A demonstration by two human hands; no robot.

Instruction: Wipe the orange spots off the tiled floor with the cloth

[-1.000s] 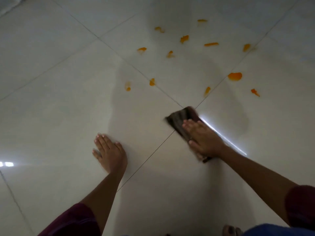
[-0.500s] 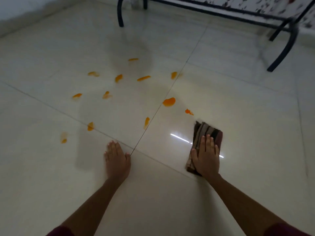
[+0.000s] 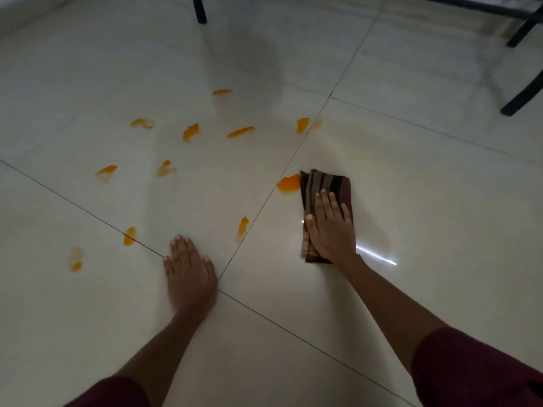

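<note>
My right hand (image 3: 330, 227) presses flat on a folded brown striped cloth (image 3: 326, 183) on the pale tiled floor (image 3: 411, 201). The cloth's far left corner touches the largest orange spot (image 3: 289, 183). Several more orange spots lie to the left and beyond, among them one (image 3: 242, 226) near the tile joint, one (image 3: 302, 124) farther off and one (image 3: 129, 235) left of my left hand. My left hand (image 3: 188, 268) rests flat on the floor with fingers spread, holding nothing.
Black metal furniture legs stand at the far edge, one (image 3: 199, 8) at the top middle and others (image 3: 523, 95) at the top right. A bright light reflection (image 3: 376, 255) streaks the tile just right of my right wrist. Dark grout lines cross the floor.
My right hand has pushed the cloth forward over the small orange spot that lay ahead of it, up to the largest spot. The view has shifted; my left hand stays planted.
</note>
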